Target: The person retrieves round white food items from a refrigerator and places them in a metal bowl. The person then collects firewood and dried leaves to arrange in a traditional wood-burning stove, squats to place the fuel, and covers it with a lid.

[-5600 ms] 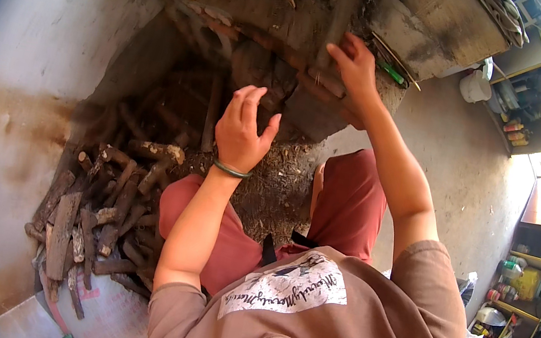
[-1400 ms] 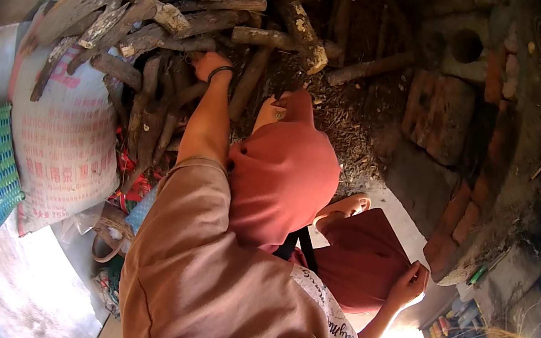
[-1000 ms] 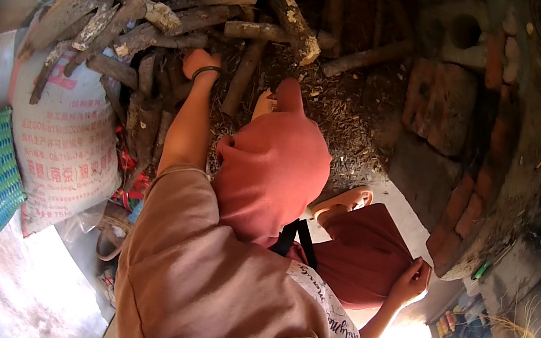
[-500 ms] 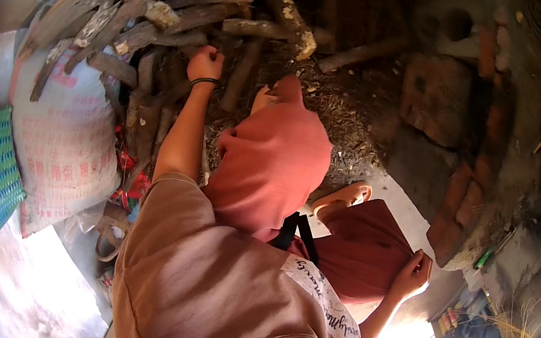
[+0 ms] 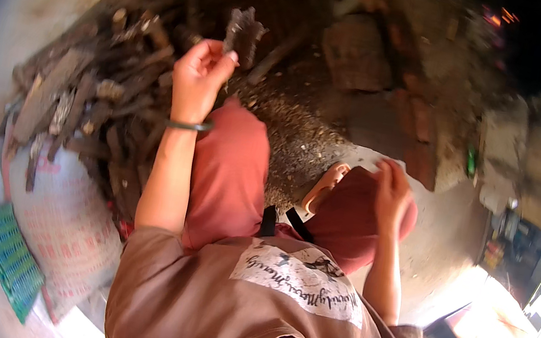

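Observation:
My left hand [image 5: 201,77] is raised beside the woodpile, with a dark ring around its wrist. Its thumb and fingers pinch a flat, dark, jagged piece of bark [image 5: 243,35], which stands up past the fingertips. Sticks and split firewood [image 5: 73,98] lie heaped to the left of that hand. Over my right knee [image 5: 349,215] is my right hand [image 5: 391,190], fingers loosely stretched and slightly blurred, with nothing seen in it. Beneath the bark, the ground [image 5: 294,119] is strewn with brown chips and litter.
A white sack [image 5: 62,219] and a green-blue woven piece [image 5: 6,253] stand at the left, below the firewood. Ahead to the right are a brick block [image 5: 356,52] and a row of bricks [image 5: 417,119]. Flames [image 5: 501,18] glow at the far right.
My left hand has come up from the firewood with the piece of bark in it. My right hand has shifted on the right knee. The view has swung to the right.

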Motion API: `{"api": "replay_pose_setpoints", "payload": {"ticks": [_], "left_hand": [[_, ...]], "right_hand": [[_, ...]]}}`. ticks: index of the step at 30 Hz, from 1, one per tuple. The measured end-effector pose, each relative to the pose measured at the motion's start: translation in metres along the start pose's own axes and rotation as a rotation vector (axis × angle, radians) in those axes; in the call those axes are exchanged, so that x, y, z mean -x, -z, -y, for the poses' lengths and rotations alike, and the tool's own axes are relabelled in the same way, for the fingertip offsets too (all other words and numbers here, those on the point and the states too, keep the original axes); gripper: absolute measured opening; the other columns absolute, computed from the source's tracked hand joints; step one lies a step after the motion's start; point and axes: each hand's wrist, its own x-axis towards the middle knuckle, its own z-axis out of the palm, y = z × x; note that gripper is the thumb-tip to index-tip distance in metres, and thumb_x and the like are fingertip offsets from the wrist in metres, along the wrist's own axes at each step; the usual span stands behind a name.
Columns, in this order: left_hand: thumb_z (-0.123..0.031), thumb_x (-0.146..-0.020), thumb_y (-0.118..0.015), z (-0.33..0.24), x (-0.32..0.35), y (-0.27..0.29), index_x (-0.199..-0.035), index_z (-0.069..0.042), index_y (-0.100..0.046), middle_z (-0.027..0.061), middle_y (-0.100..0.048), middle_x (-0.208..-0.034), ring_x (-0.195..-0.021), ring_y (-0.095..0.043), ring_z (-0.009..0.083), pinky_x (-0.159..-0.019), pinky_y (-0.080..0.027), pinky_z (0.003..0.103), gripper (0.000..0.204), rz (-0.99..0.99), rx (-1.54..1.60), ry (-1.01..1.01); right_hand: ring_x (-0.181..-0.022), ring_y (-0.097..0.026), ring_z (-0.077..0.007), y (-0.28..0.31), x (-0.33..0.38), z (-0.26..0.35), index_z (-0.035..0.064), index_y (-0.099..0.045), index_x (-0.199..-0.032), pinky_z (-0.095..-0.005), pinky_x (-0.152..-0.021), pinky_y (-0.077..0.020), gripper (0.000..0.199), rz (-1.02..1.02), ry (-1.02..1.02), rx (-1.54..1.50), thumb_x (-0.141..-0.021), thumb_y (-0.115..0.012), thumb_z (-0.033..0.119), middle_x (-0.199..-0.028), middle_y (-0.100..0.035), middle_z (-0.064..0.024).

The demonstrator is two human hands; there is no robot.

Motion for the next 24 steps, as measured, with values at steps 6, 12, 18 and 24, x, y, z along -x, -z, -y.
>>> {"api": "replay_pose_setpoints", "payload": {"ticks": [6, 12, 18, 24], "left_hand": [[-0.006, -0.082, -0.071, -0.043, 0.088, -0.122, -0.092, -0.003, -0.065, 0.0054, -0.067, -0.082, -0.073, -0.062, 0.0154, -0.066, -0.048, 0.029, 0.012, 0.280, -0.345, -0.267], [-0.004, -0.079, -0.073, -0.032, 0.146, -0.140, -0.105, -0.005, -0.063, 0.0070, -0.061, -0.082, -0.074, -0.061, 0.0245, -0.068, -0.049, 0.037, 0.028, 0.404, -0.580, -0.553], [-0.012, -0.080, -0.078, -0.060, 0.162, -0.106, -0.128, -0.001, -0.052, 0.0130, -0.061, -0.110, -0.096, -0.062, 0.0250, -0.082, -0.050, 0.036, 0.056, 0.206, -0.641, -0.577], [-0.021, -0.080, -0.077, -0.064, 0.161, -0.046, -0.118, 0.000, -0.057, 0.0176, -0.058, -0.114, -0.109, -0.055, 0.0367, -0.095, -0.045, 0.046, 0.048, 0.027, -1.117, -0.713]], "right_hand": [[-0.088, -0.068, -0.0148, -0.038, 0.003, 0.085, -0.0025, -0.046, -0.137, -0.0283, -0.071, -0.0560, 0.045, 0.419, -0.068, -0.890, -0.102, -0.057, 0.023, -0.116, -0.064, -0.0124], [-0.083, -0.071, -0.0183, -0.021, 0.019, 0.065, 0.0000, -0.061, -0.117, -0.0312, -0.074, -0.0581, 0.024, 0.324, -0.160, -0.865, -0.101, -0.057, 0.018, -0.102, -0.071, -0.0116], [-0.076, -0.071, -0.0191, 0.020, -0.027, 0.059, -0.0004, -0.060, -0.111, -0.0289, -0.065, -0.0556, 0.021, 0.264, -0.288, -0.757, -0.100, -0.054, 0.017, -0.095, -0.072, -0.0133], [-0.098, -0.070, -0.0299, 0.141, -0.237, 0.111, -0.0070, -0.050, -0.131, -0.0337, -0.088, -0.0565, 0.061, -0.302, 0.163, -0.788, -0.092, -0.071, 0.034, -0.117, -0.065, -0.0197]]}}
